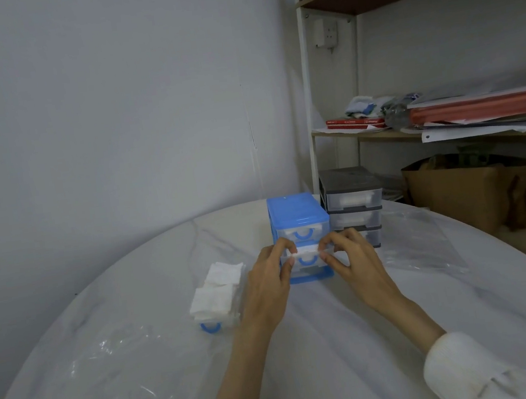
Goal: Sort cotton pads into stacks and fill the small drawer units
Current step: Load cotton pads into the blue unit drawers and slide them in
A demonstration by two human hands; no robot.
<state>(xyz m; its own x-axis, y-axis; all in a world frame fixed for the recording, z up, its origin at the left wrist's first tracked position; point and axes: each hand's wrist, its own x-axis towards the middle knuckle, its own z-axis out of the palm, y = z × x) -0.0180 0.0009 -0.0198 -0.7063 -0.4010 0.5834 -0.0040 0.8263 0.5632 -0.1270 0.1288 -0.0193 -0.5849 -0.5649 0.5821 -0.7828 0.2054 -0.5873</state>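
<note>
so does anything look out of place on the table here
One thing: a clear drawer sits pulled out of the blue drawer unit, to its left on the table, heaped with cotton pads. The unit's bottom slot is empty.

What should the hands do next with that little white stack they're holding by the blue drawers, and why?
Probably ease the stack of cotton pads down into the middle drawer of the blue drawer unit. The left hand and right hand pinch its two ends right at that drawer's front, so lowering it in looks like the natural next step.
</note>
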